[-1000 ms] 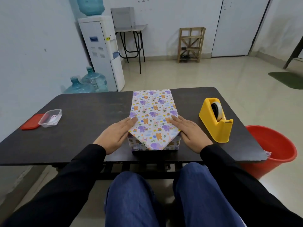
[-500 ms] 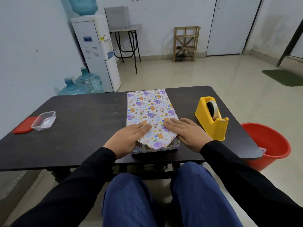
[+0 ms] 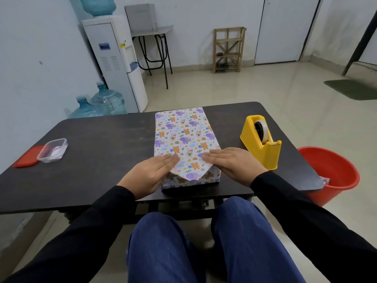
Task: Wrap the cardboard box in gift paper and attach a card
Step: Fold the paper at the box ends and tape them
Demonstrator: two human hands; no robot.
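Both hands have slid inward; my left hand (image 3: 151, 172) and right hand (image 3: 230, 163) lie flat, fingers straight, gripping nothing, pressing the pointed flap (image 3: 191, 170) onto the wrapped box (image 3: 183, 135) at the near edge of the bench (image 3: 102, 152). I'd crease both folds firmly before taping.

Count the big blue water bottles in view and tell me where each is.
3. One large blue plastic water bottle sits inverted atop the white water dispenser; a second and third stand on the floor beside it. The dark table may hide others.
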